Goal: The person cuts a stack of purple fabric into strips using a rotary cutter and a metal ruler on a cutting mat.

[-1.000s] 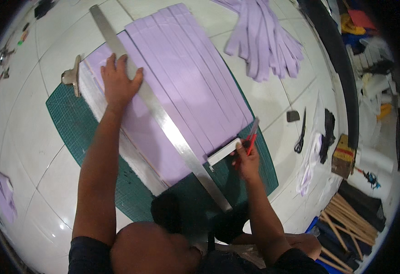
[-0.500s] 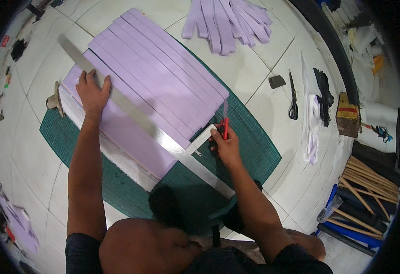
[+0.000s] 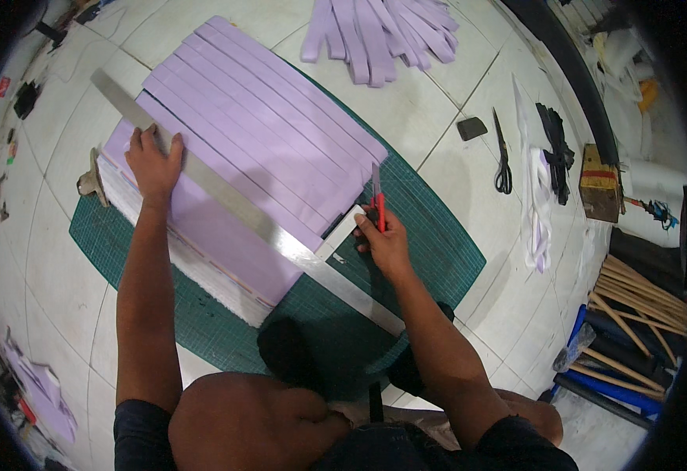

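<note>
Lavender sheet lies on the green cutting mat beneath a long steel ruler, on which the left hand rests with fingers spread, while the right hand is curled narrowly around a red-handled cutter and a short white bar beside the sheet's near edge.

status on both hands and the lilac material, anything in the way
Left hand spread on metal ruler; right hand holding white bar and red-handled cutting tool; ruler across lilac material; metal clip at left edge.
</note>
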Demonstrator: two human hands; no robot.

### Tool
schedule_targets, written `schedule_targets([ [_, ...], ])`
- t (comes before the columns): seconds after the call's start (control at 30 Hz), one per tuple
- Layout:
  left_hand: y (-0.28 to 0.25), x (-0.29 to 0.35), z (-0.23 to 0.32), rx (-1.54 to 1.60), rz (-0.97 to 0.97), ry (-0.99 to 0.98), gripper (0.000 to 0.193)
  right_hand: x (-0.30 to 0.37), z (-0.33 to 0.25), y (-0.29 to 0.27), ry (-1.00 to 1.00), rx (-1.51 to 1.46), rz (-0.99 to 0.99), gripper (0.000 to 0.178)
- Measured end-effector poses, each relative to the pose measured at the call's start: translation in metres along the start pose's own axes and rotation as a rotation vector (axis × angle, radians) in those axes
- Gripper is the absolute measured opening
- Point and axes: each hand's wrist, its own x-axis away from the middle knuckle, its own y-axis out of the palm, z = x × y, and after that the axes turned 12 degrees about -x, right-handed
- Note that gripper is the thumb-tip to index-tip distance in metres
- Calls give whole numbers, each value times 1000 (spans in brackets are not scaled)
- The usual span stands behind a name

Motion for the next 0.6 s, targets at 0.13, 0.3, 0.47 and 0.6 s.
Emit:
schedule_targets([
  [0.13,1,2,-4,3,8,-20,62,-2,1,2,33,17,-14,36],
  [0.3,4,2,-8,7,16,25,63,-1,3,-1,62,-69,40,37],
  [0.47,-4,0,-6,104,-22,-58,65,1,-5,-41,3,24,112,34],
  [0.6,-24,-12,-9,200,-27,-94,71,1,-5,-79,-213,284,298,36],
])
